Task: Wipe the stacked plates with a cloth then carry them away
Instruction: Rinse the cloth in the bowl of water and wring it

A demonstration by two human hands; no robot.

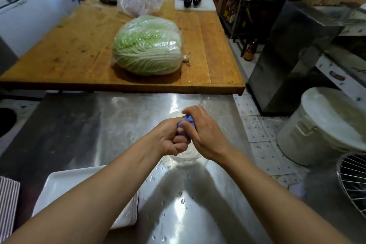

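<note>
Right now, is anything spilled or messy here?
Yes. Water drops are scattered on the steel counter beside the plates, near where both hands squeeze the blue cloth over a clear bowl. Nothing looks broken or tipped.

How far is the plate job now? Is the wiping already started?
Nothing looks wiped or carried yet. The stack of white plates sits untouched on the steel counter. In hand: left hand and right hand both grip the blue cloth over a clear bowl, apparently wringing it. Left: wipe the plates, then carry them away.
</note>
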